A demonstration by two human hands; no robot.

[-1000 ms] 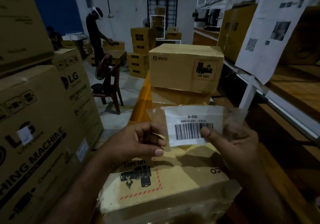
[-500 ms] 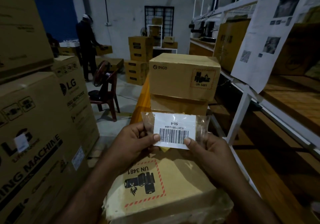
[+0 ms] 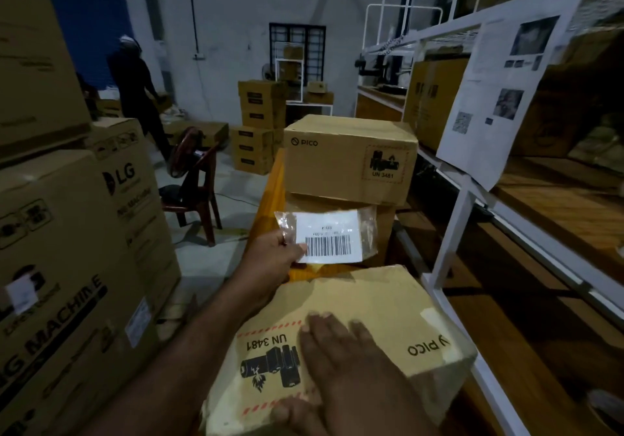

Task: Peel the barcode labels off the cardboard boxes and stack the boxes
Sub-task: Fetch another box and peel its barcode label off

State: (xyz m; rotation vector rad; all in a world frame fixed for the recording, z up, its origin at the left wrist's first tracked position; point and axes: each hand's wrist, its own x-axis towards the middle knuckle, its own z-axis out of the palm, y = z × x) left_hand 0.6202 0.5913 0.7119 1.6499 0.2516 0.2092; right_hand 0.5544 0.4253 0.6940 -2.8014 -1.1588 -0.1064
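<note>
My left hand (image 3: 275, 256) pinches the left edge of a peeled barcode label (image 3: 329, 238), white with clear tape round it, held up in front of me. My right hand (image 3: 341, 364) lies flat, fingers straight, on top of the near PICO cardboard box (image 3: 381, 314), beside its UN 3481 battery mark. Beyond the label, another PICO box (image 3: 347, 155) sits on top of a second box (image 3: 383, 219), forming a stack on the yellow surface (image 3: 270, 185).
Big LG washing machine cartons (image 3: 67, 266) wall off the left. A white metal rack (image 3: 452, 243) with wooden shelves and a hanging paper sheet (image 3: 499, 97) runs along the right. A dark chair (image 3: 199, 185), more stacked boxes (image 3: 260, 124) and a person (image 3: 135, 87) stand farther back.
My right hand let go of the label and dropped flat onto the near box. My left hand alone now holds the label, moved forward toward the stack.
</note>
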